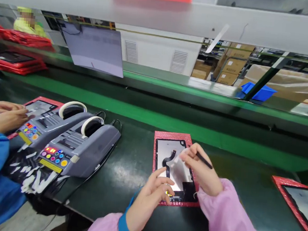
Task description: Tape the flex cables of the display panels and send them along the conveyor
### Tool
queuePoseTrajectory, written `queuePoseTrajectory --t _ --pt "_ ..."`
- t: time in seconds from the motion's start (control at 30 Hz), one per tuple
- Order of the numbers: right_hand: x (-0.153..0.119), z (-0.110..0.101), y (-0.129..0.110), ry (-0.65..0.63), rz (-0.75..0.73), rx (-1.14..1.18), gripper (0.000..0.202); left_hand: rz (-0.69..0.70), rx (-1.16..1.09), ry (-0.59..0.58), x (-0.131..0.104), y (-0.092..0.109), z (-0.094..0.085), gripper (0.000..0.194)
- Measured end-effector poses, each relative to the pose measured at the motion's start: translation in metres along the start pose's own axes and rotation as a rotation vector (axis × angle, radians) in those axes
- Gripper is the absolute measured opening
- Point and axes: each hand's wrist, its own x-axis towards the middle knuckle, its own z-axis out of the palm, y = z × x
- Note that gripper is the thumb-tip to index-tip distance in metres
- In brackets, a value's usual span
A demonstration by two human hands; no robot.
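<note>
A tablet screen panel (175, 175) with a silvery back lies on a red bubble-wrap bag (171, 135) in front of me. A black ribbon cable (168, 162) curves over its left half. My left hand (154, 194), with a blue band at the wrist, is over the panel's lower left corner, its fingers apart and holding nothing. Above the panel's right side, my right hand (200, 166) is closed on a thin black pen-like tool (204, 160). A small whitish strip (177, 159) shows by its fingertips; whether they grip it is unclear.
Two grey tape dispensers (85, 156) stand to the left, with cut tape strips (33, 178) at their front. A co-worker's hands (8, 115) are over another panel beyond them. At the right edge rests another panel (304, 204) on red wrap. A shelf (162, 15) spans above.
</note>
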Motion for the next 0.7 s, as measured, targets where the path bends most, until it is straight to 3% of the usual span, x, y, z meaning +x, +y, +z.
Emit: queuePoseTrajectory --t 0.1,0.17,0.23,0.3,0.37,0.47,0.7 --pt "0.008 -0.004 0.000 -0.001 -0.010 -0.080 0.050 0.294 0.104 0.271 -0.012 0.024 -0.026 0.036" --pt "0.012 -0.005 0.010 -0.122 0.056 -0.206 0.051 0.558 0.290 0.485 -0.019 0.038 -0.045 0.027" --pt "0.015 -0.004 0.027 -0.244 0.137 -0.290 0.056 0.722 0.563 0.558 -0.022 0.044 -0.059 0.024" --pt "0.018 -0.002 0.044 -0.309 0.180 -0.327 0.061 0.766 0.882 0.437 -0.021 0.042 -0.064 0.026" --pt "0.021 -0.001 0.058 -0.316 0.180 -0.355 0.061 0.750 1.147 0.213 -0.016 0.034 -0.061 0.029" --pt "0.025 -0.002 0.068 -0.295 0.155 -0.395 0.059 0.678 1.361 -0.035 -0.005 0.020 -0.050 0.030" --pt "0.027 -0.002 0.075 -0.262 0.145 -0.397 0.054 0.560 1.552 -0.232 0.014 -0.001 -0.043 0.031"
